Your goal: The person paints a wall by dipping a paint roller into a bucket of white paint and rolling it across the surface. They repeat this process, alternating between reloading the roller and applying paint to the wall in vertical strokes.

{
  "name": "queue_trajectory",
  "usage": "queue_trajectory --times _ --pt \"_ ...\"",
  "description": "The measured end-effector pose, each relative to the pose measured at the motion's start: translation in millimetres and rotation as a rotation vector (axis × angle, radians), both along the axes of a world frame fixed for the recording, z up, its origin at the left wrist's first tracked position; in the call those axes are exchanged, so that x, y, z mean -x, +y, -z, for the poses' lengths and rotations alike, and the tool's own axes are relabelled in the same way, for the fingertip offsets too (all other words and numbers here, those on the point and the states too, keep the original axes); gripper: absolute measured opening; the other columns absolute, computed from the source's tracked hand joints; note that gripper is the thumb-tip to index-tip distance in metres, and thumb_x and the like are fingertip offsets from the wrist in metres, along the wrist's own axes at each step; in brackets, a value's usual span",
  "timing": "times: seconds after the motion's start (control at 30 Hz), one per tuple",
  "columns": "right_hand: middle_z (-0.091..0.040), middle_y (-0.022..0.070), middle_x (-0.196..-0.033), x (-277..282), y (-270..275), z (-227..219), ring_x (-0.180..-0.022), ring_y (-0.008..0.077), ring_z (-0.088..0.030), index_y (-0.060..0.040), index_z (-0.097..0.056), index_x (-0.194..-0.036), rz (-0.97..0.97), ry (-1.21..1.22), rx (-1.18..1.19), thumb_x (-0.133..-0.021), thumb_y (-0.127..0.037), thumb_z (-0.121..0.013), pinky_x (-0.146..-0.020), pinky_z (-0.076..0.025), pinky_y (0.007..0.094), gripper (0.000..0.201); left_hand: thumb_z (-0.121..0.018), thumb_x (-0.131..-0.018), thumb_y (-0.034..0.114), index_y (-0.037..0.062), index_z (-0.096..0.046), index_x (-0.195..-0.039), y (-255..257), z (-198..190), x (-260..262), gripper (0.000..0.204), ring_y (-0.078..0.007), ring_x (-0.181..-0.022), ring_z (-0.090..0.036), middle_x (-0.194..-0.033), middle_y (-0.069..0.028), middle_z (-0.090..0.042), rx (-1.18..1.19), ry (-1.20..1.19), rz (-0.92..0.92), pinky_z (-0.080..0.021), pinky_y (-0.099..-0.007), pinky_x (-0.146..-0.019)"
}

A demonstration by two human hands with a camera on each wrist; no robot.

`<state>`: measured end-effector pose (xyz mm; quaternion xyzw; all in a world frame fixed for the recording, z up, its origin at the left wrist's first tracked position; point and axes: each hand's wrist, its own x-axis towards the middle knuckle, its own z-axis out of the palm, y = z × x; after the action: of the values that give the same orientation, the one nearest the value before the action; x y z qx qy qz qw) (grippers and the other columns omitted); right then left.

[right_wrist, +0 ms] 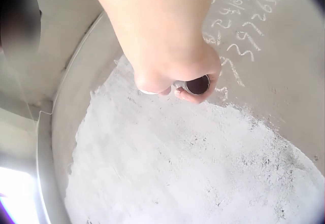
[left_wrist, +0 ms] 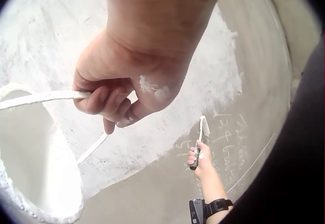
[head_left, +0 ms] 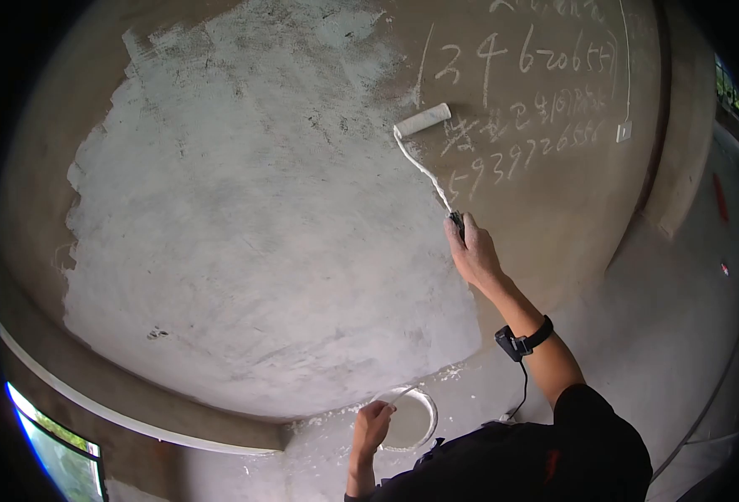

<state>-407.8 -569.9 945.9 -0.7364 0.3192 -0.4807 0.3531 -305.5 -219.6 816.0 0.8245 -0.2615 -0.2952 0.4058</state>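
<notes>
In the head view a paint roller [head_left: 423, 120] lies against the wall at the right edge of the pale coated patch [head_left: 244, 201]. My right hand [head_left: 475, 255] grips its dark handle [head_left: 456, 221]; the handle's round end [right_wrist: 198, 85] shows within the curled fingers in the right wrist view. Lower down, my left hand [head_left: 372, 428] holds the thin white bail of a bucket [head_left: 433, 427]. The left wrist view shows my left hand's fingers [left_wrist: 104, 101] curled round that coated bail [left_wrist: 43, 98], beside the bucket's rim [left_wrist: 51, 215].
Chalk numbers and writing [head_left: 503, 67] cover the bare brown wall right of the patch. A wall switch [head_left: 624, 132] with a wire above it is at the upper right. White splashes mark the floor by the bucket; a window [head_left: 60, 443] is at the lower left.
</notes>
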Motion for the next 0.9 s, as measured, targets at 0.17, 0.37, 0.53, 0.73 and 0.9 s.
queue_trajectory --times 0.17,0.37,0.53,0.73,0.9 --pt "-0.062 0.0324 -0.08 -23.8 -10.7 -67.2 -0.081 0.0506 -0.06 0.0036 -0.049 -0.098 0.002 0.02 0.068 -0.099 -0.04 -0.042 -0.071 -0.047 0.0554 0.044 -0.061 -0.084 0.023 -0.0025 -0.07 -0.09 -6.6 0.1 -1.9 0.028 -0.0129 -0.064 -0.058 -0.066 -0.0072 -0.062 -0.003 -0.003 -0.011 -0.045 -0.0291 -0.06" --pt "-0.061 0.0335 -0.079 -41.0 -29.3 -129.0 -0.08 0.0516 -0.061 0.0056 -0.048 -0.098 0.059 -0.054 0.234 -0.1 -0.041 -0.039 -0.071 -0.048 0.0546 0.047 -0.062 -0.084 0.023 -0.0032 -0.07 -0.09 -11.4 -6.4 1.5 0.028 -0.012 -0.062 -0.055 -0.065 -0.0066 -0.061 0.022 -0.015 -0.026 -0.044 -0.0285 -0.059" --pt "-0.061 0.0323 -0.074 -36.2 -25.8 -101.4 -0.076 0.0493 -0.062 0.0052 -0.049 -0.097 -0.005 -0.068 0.16 -0.099 -0.038 -0.042 -0.068 -0.048 0.0546 0.044 -0.063 -0.084 0.022 -0.0041 -0.069 -0.091 -12.1 -2.9 -3.3 0.028 -0.0122 -0.063 -0.056 -0.066 -0.0074 -0.061 0.025 -0.01 -0.035 -0.045 -0.0291 -0.059" --pt "-0.062 0.0301 -0.074 -35.4 -10.1 -3.6 -0.074 0.0488 -0.061 0.0026 -0.049 -0.095 0.063 -0.016 0.079 -0.099 -0.036 -0.044 -0.064 -0.047 0.0544 0.039 -0.063 -0.084 0.022 -0.0033 -0.07 -0.091 -15.0 -0.4 -7.3 0.027 -0.0122 -0.063 -0.057 -0.067 -0.0075 -0.062 0.01 -0.009 -0.025 -0.045 -0.029 -0.059" --pt "-0.062 0.0295 -0.074 -29.4 2.2 77.5 -0.073 0.0483 -0.061 0.0019 -0.048 -0.093 0.06 0.045 0.008 -0.099 -0.034 -0.044 -0.063 -0.048 0.055 0.037 -0.063 -0.084 0.022 -0.003 -0.07 -0.091 -17.3 0.7 -8.5 0.027 -0.0126 -0.063 -0.058 -0.067 -0.0078 -0.063 -0.002 -0.023 -0.018 -0.045 -0.029 -0.059"
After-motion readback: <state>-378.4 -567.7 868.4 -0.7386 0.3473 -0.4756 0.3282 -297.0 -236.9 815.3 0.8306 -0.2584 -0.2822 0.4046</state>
